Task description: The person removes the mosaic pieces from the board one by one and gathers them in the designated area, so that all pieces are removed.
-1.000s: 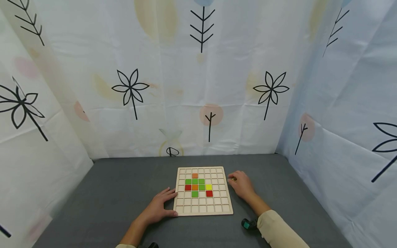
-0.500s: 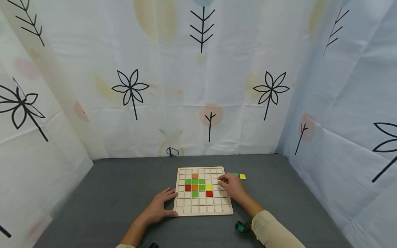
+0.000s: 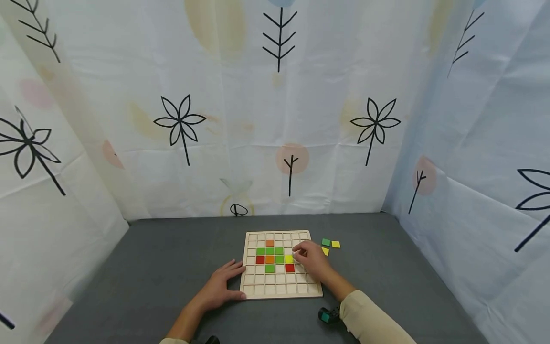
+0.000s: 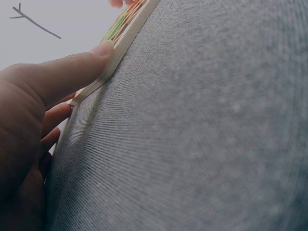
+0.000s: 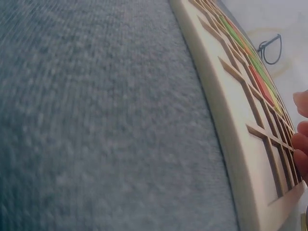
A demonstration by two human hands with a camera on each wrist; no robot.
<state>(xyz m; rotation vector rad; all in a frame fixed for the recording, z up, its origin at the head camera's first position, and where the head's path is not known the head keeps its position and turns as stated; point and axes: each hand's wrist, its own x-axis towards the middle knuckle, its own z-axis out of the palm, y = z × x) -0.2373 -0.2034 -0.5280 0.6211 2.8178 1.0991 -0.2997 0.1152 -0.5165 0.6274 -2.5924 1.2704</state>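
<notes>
A wooden grid board lies on the grey table, with green, orange, red and yellow square tiles in its middle cells. My left hand rests at its left side, fingers along the edge and thumb at the near corner. In the left wrist view that thumb presses on the board's edge. Over the right half of the board, beside the yellow tile, my right hand pinches a small pale-looking tile, mostly hidden by the fingers. Only fingertips of this hand show in the right wrist view.
Right of the board lie a loose green tile, a yellow tile and another yellow tile partly behind the right hand. A black wrist device is by the right sleeve. Patterned curtains surround the table.
My right hand has moved left from the loose tiles to above the board's right half, uncovering the green and yellow tiles. The left hand stays at the board's edge.
</notes>
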